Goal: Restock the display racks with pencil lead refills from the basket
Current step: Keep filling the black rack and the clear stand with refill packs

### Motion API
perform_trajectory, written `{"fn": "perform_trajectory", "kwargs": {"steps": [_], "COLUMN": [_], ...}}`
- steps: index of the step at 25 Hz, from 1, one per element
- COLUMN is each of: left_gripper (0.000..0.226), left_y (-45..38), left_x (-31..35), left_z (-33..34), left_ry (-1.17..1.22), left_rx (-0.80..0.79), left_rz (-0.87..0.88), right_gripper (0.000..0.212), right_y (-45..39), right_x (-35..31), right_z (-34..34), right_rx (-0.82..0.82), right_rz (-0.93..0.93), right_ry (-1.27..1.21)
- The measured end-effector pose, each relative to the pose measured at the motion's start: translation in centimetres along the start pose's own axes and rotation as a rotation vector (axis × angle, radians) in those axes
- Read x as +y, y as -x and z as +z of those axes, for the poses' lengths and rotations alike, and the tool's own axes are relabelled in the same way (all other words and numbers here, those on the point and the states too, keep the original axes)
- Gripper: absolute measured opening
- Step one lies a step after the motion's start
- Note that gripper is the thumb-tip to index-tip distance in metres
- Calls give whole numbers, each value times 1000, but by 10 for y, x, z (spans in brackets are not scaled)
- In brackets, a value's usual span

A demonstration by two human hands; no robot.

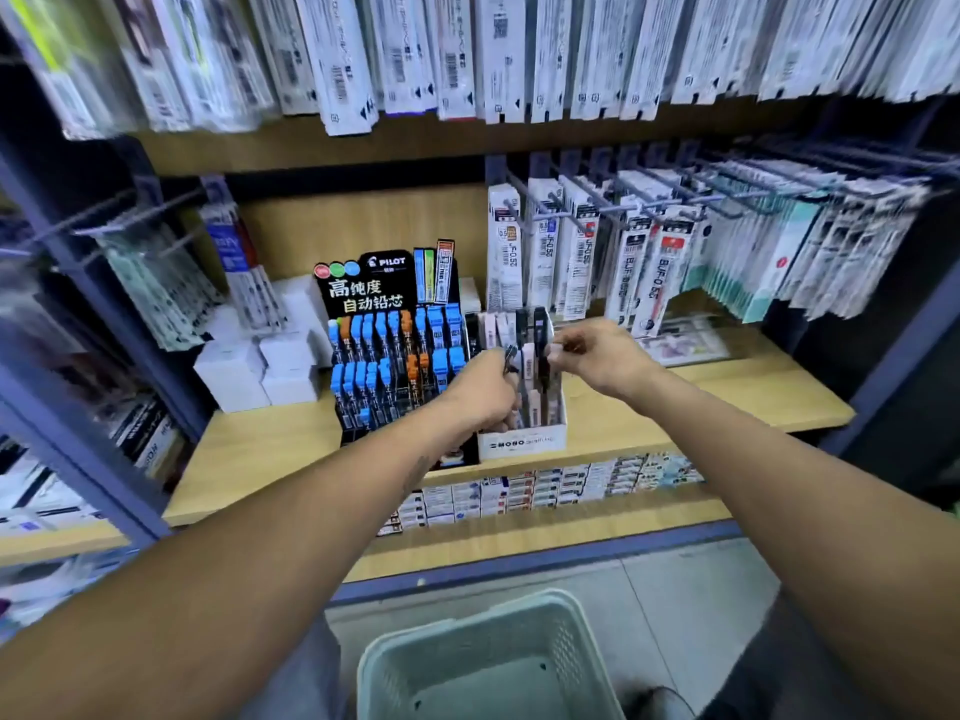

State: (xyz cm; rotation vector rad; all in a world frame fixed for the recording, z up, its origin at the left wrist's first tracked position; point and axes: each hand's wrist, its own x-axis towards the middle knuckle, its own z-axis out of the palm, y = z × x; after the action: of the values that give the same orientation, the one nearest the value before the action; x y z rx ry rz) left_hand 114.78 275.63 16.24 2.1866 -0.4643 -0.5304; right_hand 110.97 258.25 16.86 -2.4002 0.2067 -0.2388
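1. Your basket (488, 662): pale mint green, sides perforated with small holes.
2. Pilot rack (395, 350): black, white lettering; refills capped blue, a few orange.
3. Mono box (522, 441): white, black print.
4. Shelf (260, 449): light woodgrain.

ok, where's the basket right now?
Head view, bottom centre: the basket sits on the floor below the shelf, between the person's forearms, well under the MONO box.
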Motion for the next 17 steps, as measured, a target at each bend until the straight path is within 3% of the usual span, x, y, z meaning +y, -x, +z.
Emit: {"fn": "perform_trajectory", "kwargs": {"steps": [2,5,9,13,17], "left_gripper": [35,46,45,56,24], "left_y": [-13,-22,-19,-15,-13], "left_x": [2,8,10,6,7], "left_z": [4,5,4,2,1], "left_ry": [-57,-152,-209,57,246], "left_rx": [28,30,-3,-20,-78], "left_rz": [17,16,20,-23,-71], "right_gripper": [4,13,12,13,15], "right_y": [-11,-19,-19,-13,-13], "right_x": [9,19,25,31,33], "right_z": [-1,7,15,22,24], "right_rx": [-17,-3,3,-34,-58], "right_rz": [-22,-93,-150,-71,-65], "right_ry": [143,267,422,448,441]}}
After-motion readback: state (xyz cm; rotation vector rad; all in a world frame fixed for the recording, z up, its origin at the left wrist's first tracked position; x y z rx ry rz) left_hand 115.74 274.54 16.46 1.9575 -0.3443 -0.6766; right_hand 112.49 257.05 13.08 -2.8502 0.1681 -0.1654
